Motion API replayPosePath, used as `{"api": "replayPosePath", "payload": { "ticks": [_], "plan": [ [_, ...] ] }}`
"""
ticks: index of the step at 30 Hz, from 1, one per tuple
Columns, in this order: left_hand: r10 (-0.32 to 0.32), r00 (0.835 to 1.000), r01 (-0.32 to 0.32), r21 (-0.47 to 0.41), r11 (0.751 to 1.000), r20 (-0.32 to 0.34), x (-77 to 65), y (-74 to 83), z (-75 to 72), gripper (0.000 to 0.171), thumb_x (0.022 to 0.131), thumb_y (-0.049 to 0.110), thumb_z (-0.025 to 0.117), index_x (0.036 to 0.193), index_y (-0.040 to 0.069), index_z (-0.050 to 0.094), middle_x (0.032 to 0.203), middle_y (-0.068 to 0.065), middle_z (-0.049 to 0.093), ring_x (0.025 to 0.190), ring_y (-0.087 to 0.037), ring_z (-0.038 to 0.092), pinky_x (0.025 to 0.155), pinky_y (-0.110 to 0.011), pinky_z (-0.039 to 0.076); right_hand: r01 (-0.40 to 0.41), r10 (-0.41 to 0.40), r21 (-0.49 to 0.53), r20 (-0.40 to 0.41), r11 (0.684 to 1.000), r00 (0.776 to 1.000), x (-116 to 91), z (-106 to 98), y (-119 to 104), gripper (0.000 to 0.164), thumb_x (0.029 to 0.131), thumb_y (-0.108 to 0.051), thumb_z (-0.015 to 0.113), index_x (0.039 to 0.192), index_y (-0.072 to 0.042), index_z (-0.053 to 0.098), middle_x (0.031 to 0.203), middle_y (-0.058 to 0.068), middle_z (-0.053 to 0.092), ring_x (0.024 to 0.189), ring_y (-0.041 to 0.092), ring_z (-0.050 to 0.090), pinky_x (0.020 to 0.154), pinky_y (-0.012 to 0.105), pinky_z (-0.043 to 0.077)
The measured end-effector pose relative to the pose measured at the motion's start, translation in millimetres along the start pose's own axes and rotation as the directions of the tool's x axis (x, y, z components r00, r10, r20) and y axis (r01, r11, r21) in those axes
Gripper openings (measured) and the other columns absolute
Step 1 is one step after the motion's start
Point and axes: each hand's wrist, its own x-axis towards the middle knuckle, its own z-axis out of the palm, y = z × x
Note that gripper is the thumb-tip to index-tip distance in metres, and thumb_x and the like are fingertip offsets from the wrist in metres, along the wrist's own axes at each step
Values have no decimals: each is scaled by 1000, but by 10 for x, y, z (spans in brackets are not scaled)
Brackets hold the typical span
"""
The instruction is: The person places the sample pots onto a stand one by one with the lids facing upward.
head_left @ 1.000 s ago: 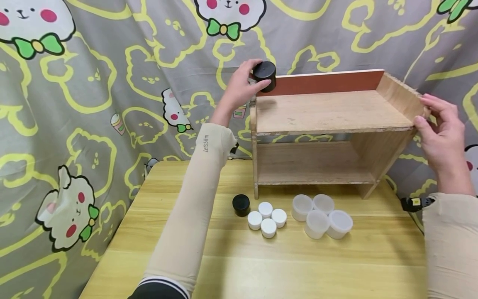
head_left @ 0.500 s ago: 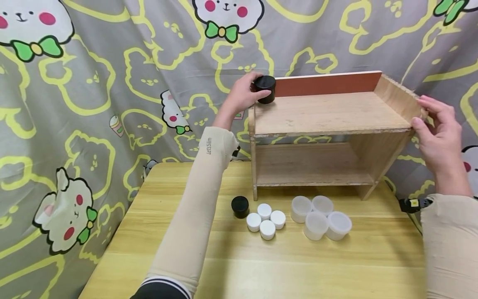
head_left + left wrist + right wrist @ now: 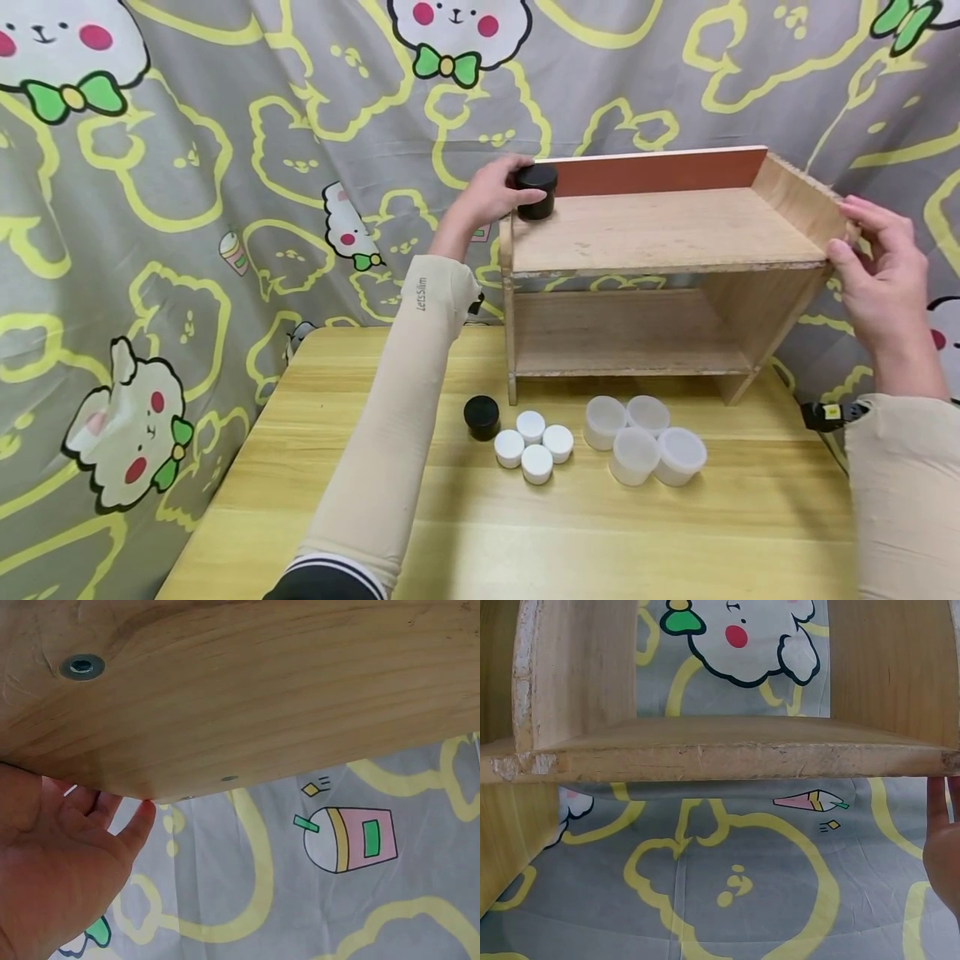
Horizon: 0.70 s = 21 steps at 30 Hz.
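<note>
At the left end of the wooden shelf's upper board, my left hand (image 3: 491, 200) holds a black round jar (image 3: 542, 204) between thumb and fingers. The jar sits close to the left side panel. In the left wrist view, the outer panel (image 3: 247, 697) hides the jar, and the fingers reach past its edge. My right hand (image 3: 888, 275) grips the right side panel of the wooden shelf (image 3: 667, 229), thumb at the front edge and fingers outside. Only part of that hand (image 3: 943, 862) shows at the right wrist view's edge.
A second black jar (image 3: 482, 417) stands on the wooden table (image 3: 315, 500), left of several small white jars (image 3: 537, 463). Several translucent lidded tubs (image 3: 634, 455) cluster to their right, before the shelf. A patterned curtain (image 3: 262, 167) hangs behind.
My left hand has lowered the black jar from above the shelf's left end down to the upper board. My right hand keeps its grip on the right panel.
</note>
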Motion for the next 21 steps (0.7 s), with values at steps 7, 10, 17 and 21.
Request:
{"api": "replayPosePath", "payload": {
  "ticks": [7, 10, 17, 21],
  "plan": [
    [17, 999, -21, 94, 995, 49, 16, 0, -18, 68, 100, 41, 66, 160, 22, 40, 161, 0, 44, 142, -19, 39, 116, -34, 37, -6, 6, -14, 0, 1000, 1000, -8, 10, 7, 48, 102, 3, 54, 146, -15, 57, 152, -9, 44, 145, 12, 43, 120, 18, 32],
    [12, 998, -19, 114, 993, 56, 7, 7, -23, 67, 101, 40, 65, 161, 22, 39, 162, 1, 42, 142, -20, 35, 117, -35, 36, -15, 15, -15, 1, 1000, 1000, -19, 25, -1, 48, 102, 2, 54, 146, -16, 57, 153, -9, 43, 145, 12, 42, 120, 18, 32],
    [51, 998, -56, 131, 990, 46, 18, 14, -9, 67, 101, 36, 65, 159, 16, 41, 163, -3, 39, 144, -20, 40, 118, -33, 36, -25, 25, -3, -11, 1000, 1000, -25, 27, -15, 47, 102, 3, 52, 145, -15, 58, 153, -9, 43, 146, 13, 42, 121, 19, 31],
    [53, 998, -56, 100, 993, 33, 10, 12, -11, 68, 100, 34, 67, 159, 14, 40, 164, -4, 39, 144, -19, 43, 118, -31, 36, -40, 40, -16, -2, 999, 999, -35, 30, -26, 47, 103, 2, 52, 146, -17, 57, 153, -10, 42, 146, 11, 41, 121, 19, 31]
  ]
}}
